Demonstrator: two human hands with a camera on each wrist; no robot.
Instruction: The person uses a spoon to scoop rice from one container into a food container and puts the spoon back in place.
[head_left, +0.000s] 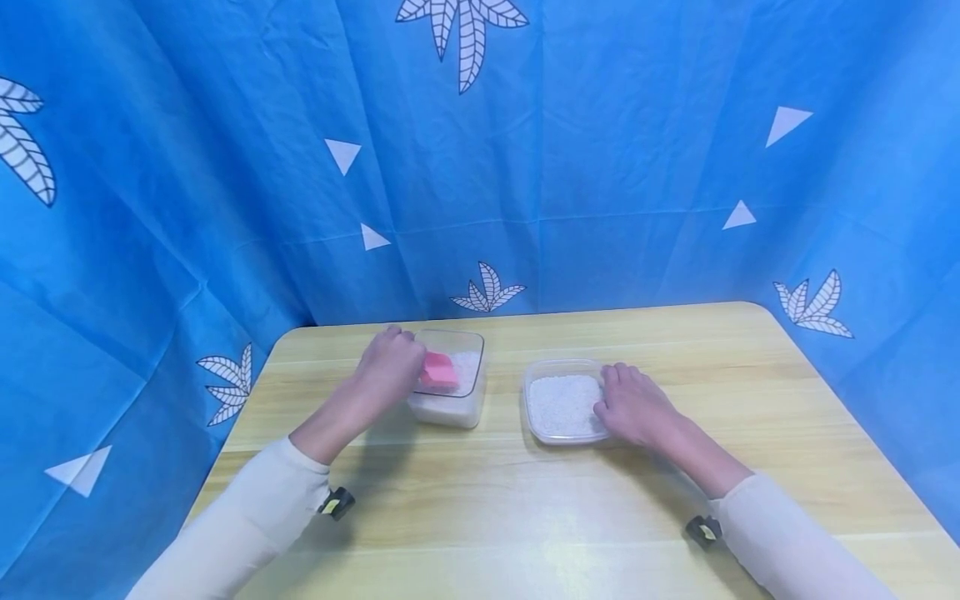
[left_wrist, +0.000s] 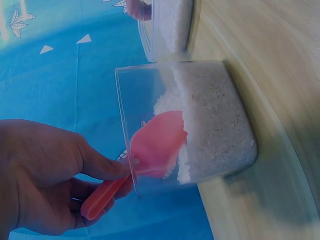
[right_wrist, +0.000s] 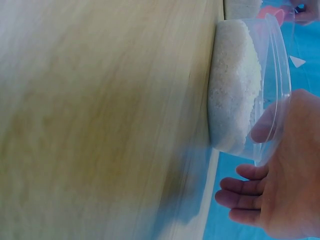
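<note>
while one scoop [head_left: 438, 372] dips, two tubs [head_left: 564, 406].

A pale wooden table [head_left: 675, 500] with rounded corners stands against a blue cloth backdrop [head_left: 600, 167] printed with white leaves and triangles.

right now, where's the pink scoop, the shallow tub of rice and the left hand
pink scoop [left_wrist: 156, 142], left wrist view, on its bowl inside the tall tub
shallow tub of rice [head_left: 562, 406], head view, on the rice surface
left hand [head_left: 390, 367], head view, on its back
</note>
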